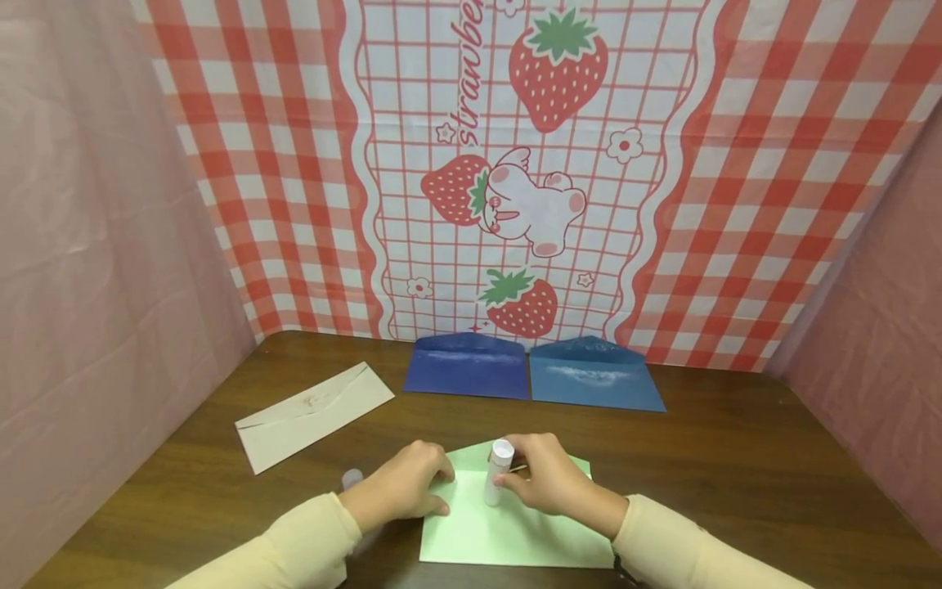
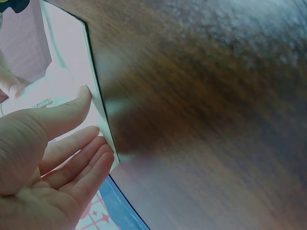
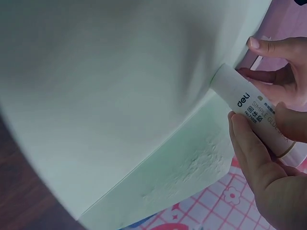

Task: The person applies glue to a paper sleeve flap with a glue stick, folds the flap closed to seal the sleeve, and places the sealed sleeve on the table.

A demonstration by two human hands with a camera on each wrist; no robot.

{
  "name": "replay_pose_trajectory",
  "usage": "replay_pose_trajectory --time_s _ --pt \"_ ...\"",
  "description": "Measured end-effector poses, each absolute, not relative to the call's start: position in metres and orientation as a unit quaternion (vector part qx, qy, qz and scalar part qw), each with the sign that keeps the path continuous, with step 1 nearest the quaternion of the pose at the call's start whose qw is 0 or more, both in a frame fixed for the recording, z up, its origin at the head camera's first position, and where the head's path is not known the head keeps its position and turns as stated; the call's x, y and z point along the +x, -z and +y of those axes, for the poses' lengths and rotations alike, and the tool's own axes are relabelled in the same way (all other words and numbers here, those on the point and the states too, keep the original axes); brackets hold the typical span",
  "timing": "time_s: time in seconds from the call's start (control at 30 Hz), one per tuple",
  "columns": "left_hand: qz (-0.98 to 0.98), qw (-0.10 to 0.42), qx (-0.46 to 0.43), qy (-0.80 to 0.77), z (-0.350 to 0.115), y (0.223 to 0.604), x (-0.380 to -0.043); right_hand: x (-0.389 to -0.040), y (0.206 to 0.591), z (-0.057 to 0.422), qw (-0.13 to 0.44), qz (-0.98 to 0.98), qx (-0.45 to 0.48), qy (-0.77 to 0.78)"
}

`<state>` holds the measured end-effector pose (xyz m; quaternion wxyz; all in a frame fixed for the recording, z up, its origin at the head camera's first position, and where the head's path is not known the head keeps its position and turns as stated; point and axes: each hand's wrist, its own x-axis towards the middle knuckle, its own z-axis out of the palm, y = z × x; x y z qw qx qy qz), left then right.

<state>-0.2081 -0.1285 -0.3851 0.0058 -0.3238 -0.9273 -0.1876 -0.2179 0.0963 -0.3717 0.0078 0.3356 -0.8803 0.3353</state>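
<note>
A light green envelope (image 1: 508, 536) lies on the table in front of me with its flap unfolded away from me. My right hand (image 1: 552, 478) holds a white glue stick (image 1: 497, 478) nearly upright, its lower end at the envelope near the flap's fold. In the right wrist view, the glue stick (image 3: 259, 112) bears the word "deli", and whitish glue smears (image 3: 192, 165) show on the flap. My left hand (image 1: 408, 483) rests at the envelope's left edge. Seen from the left wrist, its thumb and fingers (image 2: 76, 158) are extended and hold nothing.
A dark blue envelope (image 1: 467, 376) and a teal one (image 1: 596, 384) lie at the back, flaps raised, with whitish marks. To the left is a closed cream envelope (image 1: 316, 417). A small pale round-ended object (image 1: 352, 477) is partly hidden by my left wrist. A strawberry-print cloth (image 1: 515, 164) hangs behind.
</note>
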Motion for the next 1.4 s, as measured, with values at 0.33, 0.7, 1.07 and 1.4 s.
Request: replay_pose_trajectory --time_s 0.33,0.7,1.07,1.4 --pt "-0.928 -0.002 -0.317 0.194 -0.129 0.386 -0.207 -0.217 0.375 0.119 0.045 -0.884 0.333 -0.325" --pt "-0.930 -0.003 -0.313 0.192 -0.128 0.385 -0.208 -0.213 0.375 0.136 0.071 -0.889 0.326 -0.312" --pt "-0.930 -0.010 -0.309 0.198 -0.127 0.384 -0.207 -0.214 0.374 0.150 0.079 -0.894 0.313 -0.311" --pt "-0.929 -0.004 -0.314 0.195 -0.128 0.385 -0.207 -0.213 0.376 0.163 0.093 -0.905 0.292 -0.296"
